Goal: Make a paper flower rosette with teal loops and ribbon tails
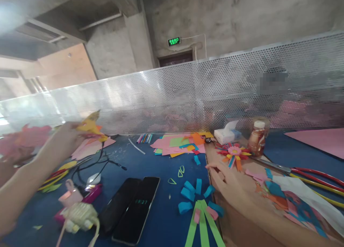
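My left hand (67,134) is raised at the left, its fingers closed on a crumpled yellow and orange paper piece (91,126) that sticks out to the right. A black cable (103,155) lies just below it. My right hand (224,177) rests by the edge of the brown board (233,225), fingers stretched to the left and nothing visible in them. Close to its fingertips are blue paper loops (188,193) and green paper strips (202,222). Beyond that hand sits a paper flower (234,152) with a pink centre and red, yellow and blue petals.
Two dark phones (137,204) and a cream power plug (82,216) lie front left. Coloured paper sheets (174,143) and markers (144,138) are farther back. A tissue pack (227,134), brown bottle (257,139), and scissors (292,170) stand or lie right. A perforated metal screen (161,96) rises behind.
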A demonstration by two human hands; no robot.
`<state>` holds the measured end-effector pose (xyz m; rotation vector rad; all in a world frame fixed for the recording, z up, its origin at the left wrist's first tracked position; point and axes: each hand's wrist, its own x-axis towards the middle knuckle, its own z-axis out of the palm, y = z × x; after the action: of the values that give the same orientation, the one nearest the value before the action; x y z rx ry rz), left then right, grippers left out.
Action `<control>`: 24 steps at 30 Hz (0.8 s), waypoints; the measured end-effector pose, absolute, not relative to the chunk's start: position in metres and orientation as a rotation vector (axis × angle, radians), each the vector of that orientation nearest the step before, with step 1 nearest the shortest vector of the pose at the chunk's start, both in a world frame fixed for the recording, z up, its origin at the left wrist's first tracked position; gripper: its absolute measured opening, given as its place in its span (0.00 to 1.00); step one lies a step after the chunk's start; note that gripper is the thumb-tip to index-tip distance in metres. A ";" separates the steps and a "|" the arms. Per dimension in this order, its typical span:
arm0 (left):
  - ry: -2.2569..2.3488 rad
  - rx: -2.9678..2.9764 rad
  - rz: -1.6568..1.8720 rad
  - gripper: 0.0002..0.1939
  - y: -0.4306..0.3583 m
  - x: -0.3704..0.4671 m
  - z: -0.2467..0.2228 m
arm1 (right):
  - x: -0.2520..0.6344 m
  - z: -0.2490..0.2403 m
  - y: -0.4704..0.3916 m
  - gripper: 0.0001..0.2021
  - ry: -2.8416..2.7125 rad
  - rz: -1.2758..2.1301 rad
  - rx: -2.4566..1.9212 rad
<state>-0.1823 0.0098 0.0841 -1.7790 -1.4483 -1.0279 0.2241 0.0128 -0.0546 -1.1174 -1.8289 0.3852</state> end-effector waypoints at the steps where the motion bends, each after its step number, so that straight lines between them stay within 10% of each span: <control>1: -1.422 -1.776 -0.999 0.18 0.011 -0.179 0.094 | 0.218 -0.046 0.010 0.09 -1.848 0.391 -1.088; 13: -0.881 -1.927 -0.870 0.08 -0.064 0.014 0.093 | 0.154 0.045 -0.013 0.41 -1.870 0.292 -0.516; 24: -0.954 -2.291 -1.948 0.06 -0.070 0.015 0.112 | 0.179 0.024 -0.037 0.07 -1.567 0.589 -0.754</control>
<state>0.0149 -0.0702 0.1121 -2.2906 -0.9537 -1.9477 0.1793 -0.0366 0.0238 -0.7537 -1.5669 0.5887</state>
